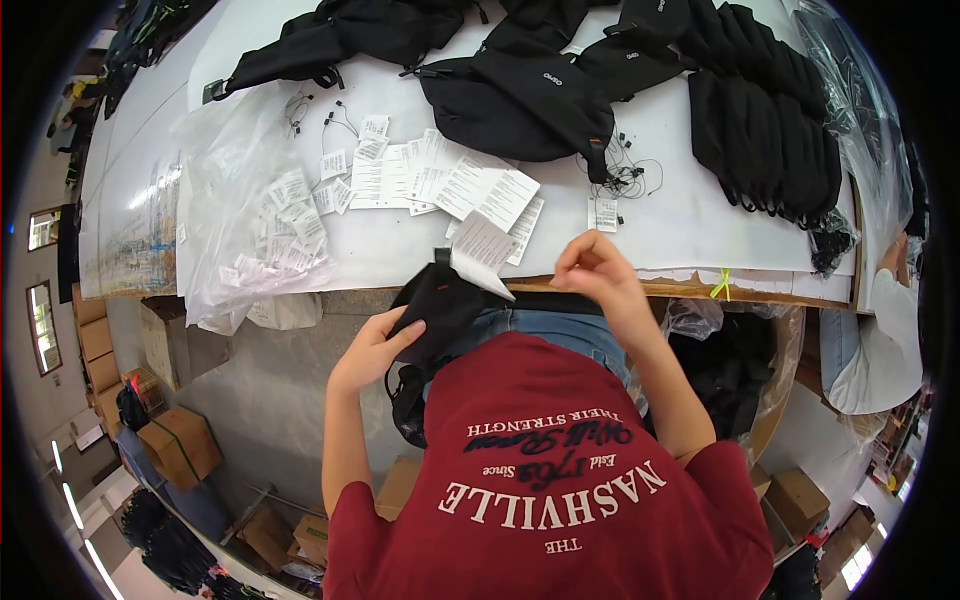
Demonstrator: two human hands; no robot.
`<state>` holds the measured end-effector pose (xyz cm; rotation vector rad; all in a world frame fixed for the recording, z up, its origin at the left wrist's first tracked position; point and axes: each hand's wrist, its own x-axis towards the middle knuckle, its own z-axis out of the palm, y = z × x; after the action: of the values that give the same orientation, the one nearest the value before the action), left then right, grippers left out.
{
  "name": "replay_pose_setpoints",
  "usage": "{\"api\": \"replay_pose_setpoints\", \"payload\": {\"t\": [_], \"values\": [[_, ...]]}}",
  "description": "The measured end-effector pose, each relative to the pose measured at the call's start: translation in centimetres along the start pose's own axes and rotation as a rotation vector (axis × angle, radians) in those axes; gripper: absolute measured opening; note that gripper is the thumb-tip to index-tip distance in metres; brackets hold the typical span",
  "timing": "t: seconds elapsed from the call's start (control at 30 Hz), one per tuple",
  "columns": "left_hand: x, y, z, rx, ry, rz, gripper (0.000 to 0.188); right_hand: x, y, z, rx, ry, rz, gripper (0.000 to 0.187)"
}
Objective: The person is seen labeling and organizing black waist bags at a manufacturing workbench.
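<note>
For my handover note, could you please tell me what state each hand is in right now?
Left hand: closed, holding a black pouch.
Right hand: fingers curled; whether closed on anything thin cannot be told.

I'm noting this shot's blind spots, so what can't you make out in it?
All in the head view:
Left hand: fingertips behind the black pouch, which hides them.
Right hand: anything pinched there; curled fingers may hide it.
White sheets: the lower ones, partly covered by others.
Topmost black bags: cut off by the upper edge.
</note>
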<state>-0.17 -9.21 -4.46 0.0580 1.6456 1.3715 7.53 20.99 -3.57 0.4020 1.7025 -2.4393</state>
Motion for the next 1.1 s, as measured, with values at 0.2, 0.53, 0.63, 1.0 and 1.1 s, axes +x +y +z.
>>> {"api": "replay_pose_setpoints", "payload": {"t": [0.2, 0.53, 0.63, 1.0, 1.1], "values": [[-0.8, 3.3, 1.1, 0.323, -0.12, 0.127, 0.022, 0.7, 0.0, 2.2, -0.831, -0.052, -0.381, 0.071], [-1.8, 6.4, 3.2, 0.632, -0.37, 0.302, 0.025, 2.9, 1.8, 2.4, -1.227, -0.372, -0.528, 0.072], [-1.8, 6.4, 3.5, 0.648, -0.389, 0.351, 0.024, 3.0, 2.1, 3.0, -1.14, -0.479, -0.489, 0.073], [-1.7, 6.6, 2.4, 0.288, -0.645, 0.424, 0.018, 4.0, 4.7, 4.8, -0.077, -0.981, 0.03, 0.053], [-2.0, 6.8, 1.4, 0.286, -0.602, 0.439, 0.016, 4.0, 3.4, 4.3, -0.112, -0.875, 0.144, 0.032]]}}
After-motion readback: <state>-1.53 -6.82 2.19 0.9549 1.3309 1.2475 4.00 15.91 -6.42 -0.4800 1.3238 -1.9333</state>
